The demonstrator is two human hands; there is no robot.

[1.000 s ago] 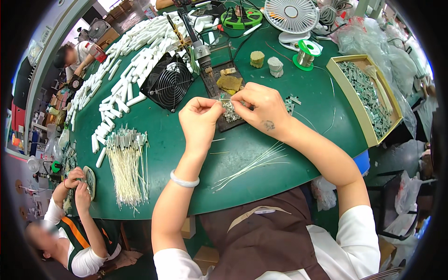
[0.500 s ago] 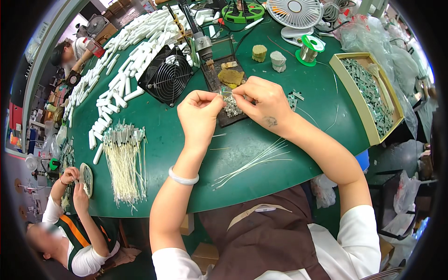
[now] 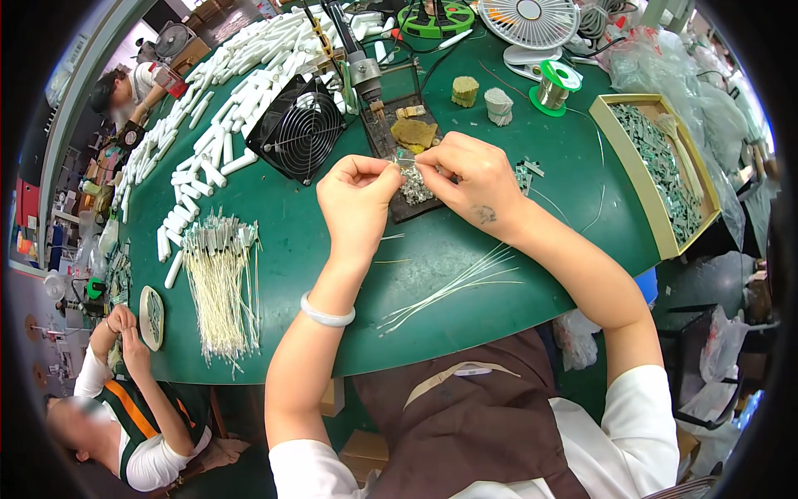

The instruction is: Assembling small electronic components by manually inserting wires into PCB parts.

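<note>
Both my hands meet over a dark metal tray (image 3: 402,212) that holds a heap of silvery solder scraps (image 3: 416,190). My left hand (image 3: 359,198) is closed in a pinch beside a small greenish circuit board (image 3: 402,155). From the other side my right hand (image 3: 470,176) pinches a thin pale wire that reaches toward the board. The fingers partly hide where wire and board meet. Just beyond my fingertips, a yellow sponge (image 3: 413,133) lies on the tray below the tip of a stand-mounted soldering iron (image 3: 364,76). Loose white wires (image 3: 445,289) rest nearer my body.
Left are a black fan (image 3: 301,131), many white tubes (image 3: 218,154) and a bundle of wired boards (image 3: 220,291). Right, a solder spool (image 3: 554,88) and a yellow box (image 3: 657,179) of small boards. Wire bundles (image 3: 499,108) stand behind. A co-worker's hands (image 3: 125,326) work at far left.
My hands stay together in nearly the same place, with only slight finger shifts. At far left the co-worker's hands have moved a little apart from the oval dish.
</note>
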